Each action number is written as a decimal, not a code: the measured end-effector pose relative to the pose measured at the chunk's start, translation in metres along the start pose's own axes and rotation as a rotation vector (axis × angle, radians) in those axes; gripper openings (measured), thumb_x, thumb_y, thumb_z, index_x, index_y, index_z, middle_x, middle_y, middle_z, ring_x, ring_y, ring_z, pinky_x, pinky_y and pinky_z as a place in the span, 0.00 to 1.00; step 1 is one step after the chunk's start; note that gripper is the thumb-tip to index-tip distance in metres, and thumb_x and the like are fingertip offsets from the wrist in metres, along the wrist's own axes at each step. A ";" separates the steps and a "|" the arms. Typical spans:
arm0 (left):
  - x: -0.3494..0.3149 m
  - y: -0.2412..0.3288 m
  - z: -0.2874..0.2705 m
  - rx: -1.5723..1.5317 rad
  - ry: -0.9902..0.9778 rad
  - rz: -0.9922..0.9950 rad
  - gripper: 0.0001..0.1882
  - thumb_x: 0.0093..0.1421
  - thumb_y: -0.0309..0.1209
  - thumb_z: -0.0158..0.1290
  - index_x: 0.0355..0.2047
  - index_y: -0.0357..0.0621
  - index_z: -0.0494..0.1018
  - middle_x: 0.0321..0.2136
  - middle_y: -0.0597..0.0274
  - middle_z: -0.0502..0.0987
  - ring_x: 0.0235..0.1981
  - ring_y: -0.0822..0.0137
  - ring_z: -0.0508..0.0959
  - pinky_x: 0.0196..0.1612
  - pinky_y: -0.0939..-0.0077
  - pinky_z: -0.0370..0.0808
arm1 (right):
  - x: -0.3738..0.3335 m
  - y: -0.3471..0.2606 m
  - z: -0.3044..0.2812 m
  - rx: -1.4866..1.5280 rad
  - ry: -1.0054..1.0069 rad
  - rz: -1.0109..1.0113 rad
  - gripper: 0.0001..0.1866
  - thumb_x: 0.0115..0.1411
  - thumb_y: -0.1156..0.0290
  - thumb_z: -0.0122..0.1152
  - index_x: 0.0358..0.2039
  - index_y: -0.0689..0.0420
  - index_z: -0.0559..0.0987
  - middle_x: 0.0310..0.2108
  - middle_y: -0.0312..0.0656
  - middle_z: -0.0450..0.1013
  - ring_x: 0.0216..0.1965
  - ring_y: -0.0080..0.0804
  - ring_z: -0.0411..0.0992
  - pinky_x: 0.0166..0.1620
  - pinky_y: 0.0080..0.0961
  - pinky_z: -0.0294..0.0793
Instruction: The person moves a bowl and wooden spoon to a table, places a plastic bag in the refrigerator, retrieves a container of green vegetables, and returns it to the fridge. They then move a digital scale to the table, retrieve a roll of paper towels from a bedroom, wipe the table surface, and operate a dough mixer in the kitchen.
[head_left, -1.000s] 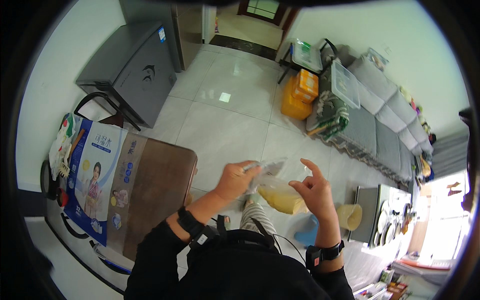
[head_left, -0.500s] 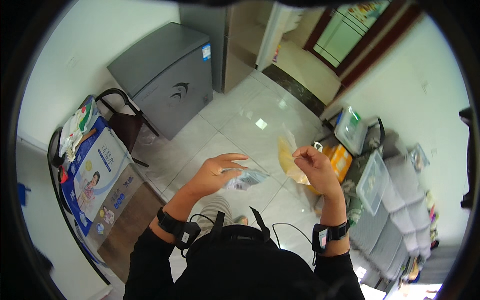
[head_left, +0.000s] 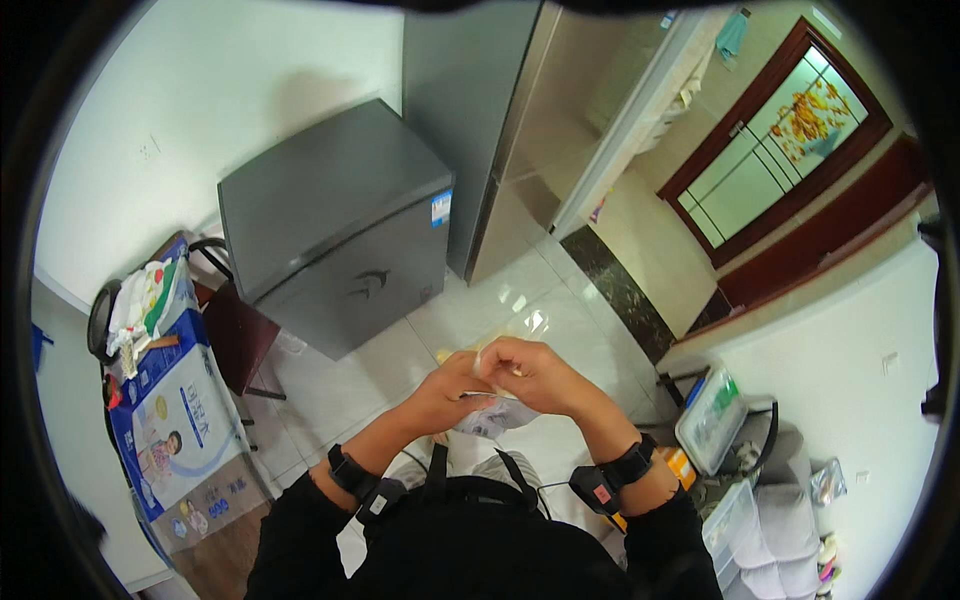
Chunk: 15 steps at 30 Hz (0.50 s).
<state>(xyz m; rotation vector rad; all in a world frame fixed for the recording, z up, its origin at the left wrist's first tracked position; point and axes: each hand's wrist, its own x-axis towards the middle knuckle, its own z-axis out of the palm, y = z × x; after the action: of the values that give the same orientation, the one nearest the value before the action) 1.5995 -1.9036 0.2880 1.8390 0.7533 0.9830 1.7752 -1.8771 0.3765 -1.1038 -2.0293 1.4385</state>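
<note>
My left hand [head_left: 447, 396] and my right hand [head_left: 540, 377] meet in front of my body, the fingers nearly touching. Closed fingers of the left hand grip a crumpled clear-grey plastic bag [head_left: 490, 419], which hangs below both hands. The right hand is curled in a pinch on a pale yellow see-through bag [head_left: 535, 322]; a bit of that bag shows beyond the knuckles, and the rest is hidden behind the hands. Something whitish shows between the fingertips, too small to tell.
A grey chest freezer [head_left: 340, 200] stands ahead beside a tall fridge [head_left: 480, 130]. On the left is a table [head_left: 225, 560] with printed sheeting, and a dark chair [head_left: 240, 340]. A grey sofa [head_left: 790, 540] with plastic boxes [head_left: 712, 425] is on the right. A doorway opens at far right.
Both hands have come together from apart, bringing the two bags with them. The view has shifted, with the freezer and door now nearer and larger.
</note>
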 end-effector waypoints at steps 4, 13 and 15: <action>0.047 -0.030 -0.039 -0.049 0.132 -0.284 0.12 0.50 0.24 0.57 0.37 0.39 0.75 0.41 0.59 0.73 0.43 0.63 0.71 0.46 0.73 0.68 | 0.076 0.013 -0.067 0.128 -0.173 -0.027 0.06 0.57 0.73 0.55 0.36 0.59 0.75 0.32 0.38 0.73 0.34 0.22 0.70 0.38 0.21 0.70; 0.132 -0.061 -0.067 0.015 0.733 -0.634 0.15 0.51 0.26 0.57 0.40 0.38 0.74 0.34 0.58 0.76 0.35 0.66 0.75 0.40 0.75 0.71 | 0.294 0.037 -0.258 -1.034 0.207 -0.458 0.09 0.54 0.73 0.54 0.37 0.58 0.74 0.35 0.44 0.72 0.46 0.43 0.69 0.43 0.34 0.72; 0.159 -0.063 -0.078 0.040 0.849 -0.651 0.14 0.51 0.26 0.57 0.39 0.38 0.74 0.34 0.58 0.76 0.35 0.66 0.75 0.40 0.75 0.71 | 0.339 0.031 -0.285 -1.205 0.250 -0.638 0.09 0.52 0.73 0.55 0.35 0.58 0.74 0.37 0.43 0.71 0.49 0.44 0.66 0.44 0.35 0.72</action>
<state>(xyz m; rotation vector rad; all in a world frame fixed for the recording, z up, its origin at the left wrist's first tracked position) 1.6060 -1.7162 0.3039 1.0058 1.7445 1.2769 1.7871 -1.4354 0.4200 -0.7531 -2.6640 -0.3242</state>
